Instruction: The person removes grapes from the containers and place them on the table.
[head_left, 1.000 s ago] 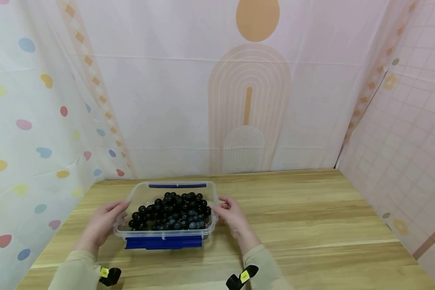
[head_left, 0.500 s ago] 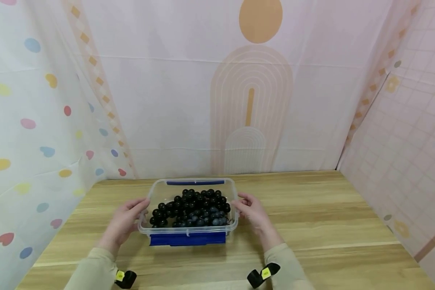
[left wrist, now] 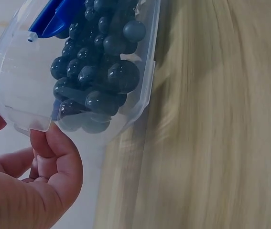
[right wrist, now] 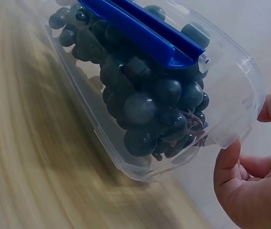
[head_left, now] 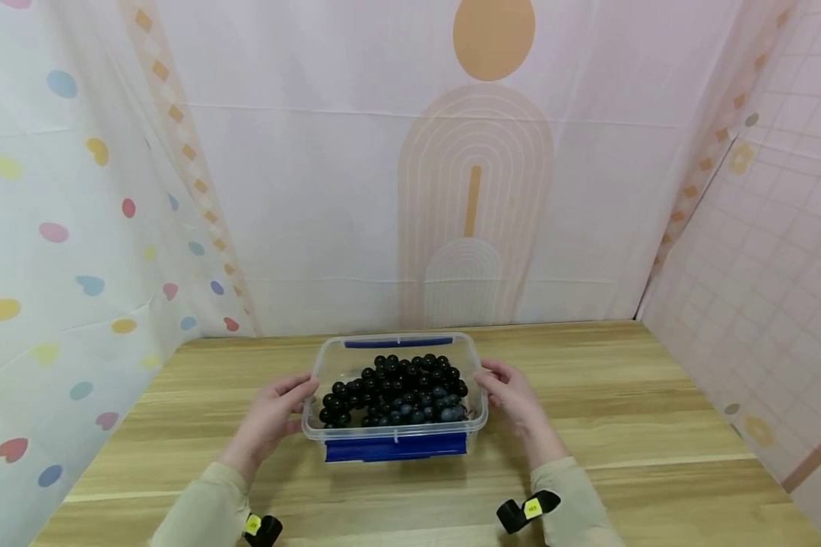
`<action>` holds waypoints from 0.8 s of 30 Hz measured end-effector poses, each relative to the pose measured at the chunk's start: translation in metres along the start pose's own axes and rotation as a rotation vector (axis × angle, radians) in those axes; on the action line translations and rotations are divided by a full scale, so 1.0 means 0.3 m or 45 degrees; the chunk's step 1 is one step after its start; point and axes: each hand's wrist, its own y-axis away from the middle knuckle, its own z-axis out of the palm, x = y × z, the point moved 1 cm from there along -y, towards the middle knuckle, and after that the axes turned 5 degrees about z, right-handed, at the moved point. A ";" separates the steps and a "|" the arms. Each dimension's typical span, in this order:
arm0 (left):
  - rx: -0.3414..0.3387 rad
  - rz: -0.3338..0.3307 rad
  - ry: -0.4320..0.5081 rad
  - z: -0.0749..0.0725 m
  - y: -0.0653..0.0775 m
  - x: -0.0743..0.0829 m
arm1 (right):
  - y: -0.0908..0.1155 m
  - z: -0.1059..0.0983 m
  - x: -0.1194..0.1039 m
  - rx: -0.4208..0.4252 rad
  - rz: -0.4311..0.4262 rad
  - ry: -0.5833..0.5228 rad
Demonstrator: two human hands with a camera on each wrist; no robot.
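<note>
A clear plastic food container [head_left: 356,434] with a blue clip [head_left: 395,447] along its front holds a heap of dark grapes [head_left: 410,387]. At its left end my left hand [head_left: 270,414] grips the rim between thumb and fingers. The opposite end is pinched the same way by my right hand [head_left: 516,403]. In the left wrist view, the thumb and curled fingers of the left hand [left wrist: 39,176] catch the overhanging rim. A grape stem [right wrist: 197,124] shows through the wall in the right wrist view. The container's underside is hidden from the head view.
A wooden table [head_left: 657,425] lies under the container and extends far to the right. Behind it hangs a patterned curtain [head_left: 315,190], with a dotted cloth [head_left: 55,304] on the left and a checked one [head_left: 780,289] on the right.
Both hands have carried the container of grapes to the right across the table, from left of centre to about the middle. Their hold on the rim stays the same.
</note>
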 end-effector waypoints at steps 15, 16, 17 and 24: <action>-0.016 0.061 0.033 0.007 0.003 0.010 | 0.009 0.001 -0.016 0.028 0.002 0.056; -0.017 0.064 0.032 0.007 0.003 0.010 | 0.008 0.001 -0.015 0.029 0.001 0.057; -0.022 0.069 0.028 0.006 0.003 0.009 | 0.008 0.001 -0.015 0.026 -0.004 0.067; -0.039 0.078 0.047 -0.005 0.004 0.000 | 0.011 0.005 -0.012 0.010 -0.014 0.059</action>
